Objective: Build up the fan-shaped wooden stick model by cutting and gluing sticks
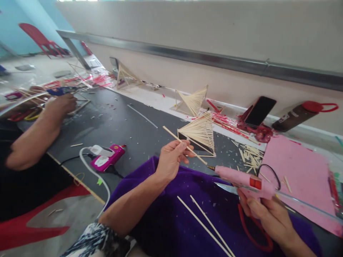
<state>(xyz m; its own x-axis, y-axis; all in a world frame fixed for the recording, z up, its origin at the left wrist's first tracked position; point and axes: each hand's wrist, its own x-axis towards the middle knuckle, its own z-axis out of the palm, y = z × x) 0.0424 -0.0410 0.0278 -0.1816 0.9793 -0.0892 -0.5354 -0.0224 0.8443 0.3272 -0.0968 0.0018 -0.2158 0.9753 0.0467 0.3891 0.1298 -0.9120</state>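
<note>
My left hand [171, 159] pinches a thin wooden stick [171, 132] that slants down to the right. In my right hand [264, 210] is a pink glue gun [238, 178], its nozzle at or very near the stick's lower end; I cannot tell whether they touch. A clear glue stick [308, 204] runs out of the gun's back. Just behind my left hand stands a twisted fan-like model of wooden sticks [200, 130]. Two loose sticks [206, 221] lie on the purple cloth [150, 221] over my lap.
At the left, another person's hand [63, 103] holds a blue glue gun [61, 91]. A magenta power adapter [116, 153] with plugged cables sits on the dark table [144, 139]. Behind are a second stick model [195, 100], a propped phone [260, 111], a bottle [296, 116], short stick pieces [250, 157] and pink paper [297, 175].
</note>
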